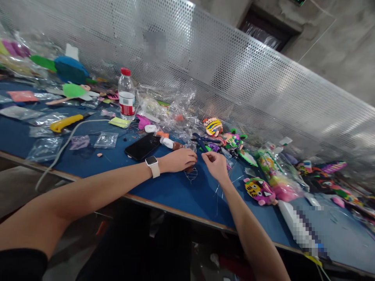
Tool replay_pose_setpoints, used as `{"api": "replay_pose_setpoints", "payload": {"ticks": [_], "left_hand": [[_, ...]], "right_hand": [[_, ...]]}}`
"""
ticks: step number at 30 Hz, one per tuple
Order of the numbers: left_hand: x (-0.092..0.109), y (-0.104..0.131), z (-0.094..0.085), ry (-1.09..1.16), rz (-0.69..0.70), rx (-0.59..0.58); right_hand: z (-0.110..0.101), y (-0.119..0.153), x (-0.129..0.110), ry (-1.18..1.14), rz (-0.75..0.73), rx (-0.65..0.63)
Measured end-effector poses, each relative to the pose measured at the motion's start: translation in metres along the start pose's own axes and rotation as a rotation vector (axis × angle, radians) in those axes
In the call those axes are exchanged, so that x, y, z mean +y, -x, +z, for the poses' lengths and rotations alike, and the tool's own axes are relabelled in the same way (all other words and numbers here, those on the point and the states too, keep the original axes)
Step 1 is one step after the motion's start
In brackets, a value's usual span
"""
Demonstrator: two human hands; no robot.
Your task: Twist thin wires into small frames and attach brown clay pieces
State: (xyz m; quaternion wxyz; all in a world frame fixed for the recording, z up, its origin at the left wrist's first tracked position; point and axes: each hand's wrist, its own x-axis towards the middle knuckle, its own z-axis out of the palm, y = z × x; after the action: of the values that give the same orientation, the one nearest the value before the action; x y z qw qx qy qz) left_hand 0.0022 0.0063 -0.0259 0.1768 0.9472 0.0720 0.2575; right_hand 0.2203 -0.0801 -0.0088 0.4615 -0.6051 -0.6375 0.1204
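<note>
Near the middle of the blue table, my left hand [179, 160] wears a watch [151, 160], its fingers closed at the upper end of a leaf-shaped wire frame [191, 175]. A brown lump [190, 169], which looks like clay, shows under those fingertips. Just to the right, my right hand [216, 165] is closed in a pinch, apart from the left; whatever it pinches is too small to make out. Dark-handled pliers [202, 141] lie just beyond both hands. Left of my left hand is a black phone [142, 146].
A bottle with a red cap [127, 95] stands at the back, before a perforated metal panel [187, 50]. A yellow cutter [66, 122], a white cable [66, 146] and plastic bags lie left. Colourful clay masks, one a tiger face [259, 191], lie right. Thin wires lie by my right wrist.
</note>
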Motion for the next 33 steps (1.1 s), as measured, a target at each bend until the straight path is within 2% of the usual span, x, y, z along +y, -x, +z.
{"api": "replay_pose_setpoints", "payload": {"ticks": [3, 7, 9, 11, 15, 18, 21, 25, 27, 30, 33], "left_hand": [[0.004, -0.009, 0.009, -0.052, 0.002, -0.01], [0.014, -0.035, 0.022, -0.057, 0.027, -0.232], [0.018, -0.048, 0.03, -0.04, 0.031, -0.319], [0.019, -0.055, 0.039, -0.021, 0.025, -0.353], [0.021, -0.053, 0.053, 0.021, 0.061, -0.321], [0.021, -0.051, 0.053, 0.1, 0.085, -0.299], [0.017, -0.059, 0.042, 0.198, 0.095, -0.278], [-0.003, -0.061, 0.007, 0.171, 0.061, -0.217], [-0.021, -0.05, -0.015, 0.028, -0.008, -0.165], [-0.049, -0.024, -0.041, -0.193, -0.132, -0.066], [-0.068, -0.004, -0.052, -0.236, -0.209, -0.039]], "right_hand": [[0.003, 0.002, -0.006, -0.049, -0.004, 0.168], [0.0, 0.002, -0.009, -0.079, -0.053, 0.342], [-0.003, 0.003, -0.009, -0.067, -0.072, 0.368], [-0.004, 0.004, -0.008, -0.05, -0.076, 0.365], [-0.004, 0.007, -0.009, -0.018, -0.091, 0.344], [-0.004, 0.008, -0.01, -0.011, -0.115, 0.336], [-0.007, 0.008, -0.011, -0.013, -0.108, 0.35], [-0.011, 0.005, -0.011, -0.013, -0.102, 0.401], [-0.011, 0.004, -0.01, -0.018, -0.1, 0.383], [-0.008, 0.003, -0.008, -0.026, -0.084, 0.272], [-0.004, 0.003, -0.003, -0.03, -0.053, 0.148]]}}
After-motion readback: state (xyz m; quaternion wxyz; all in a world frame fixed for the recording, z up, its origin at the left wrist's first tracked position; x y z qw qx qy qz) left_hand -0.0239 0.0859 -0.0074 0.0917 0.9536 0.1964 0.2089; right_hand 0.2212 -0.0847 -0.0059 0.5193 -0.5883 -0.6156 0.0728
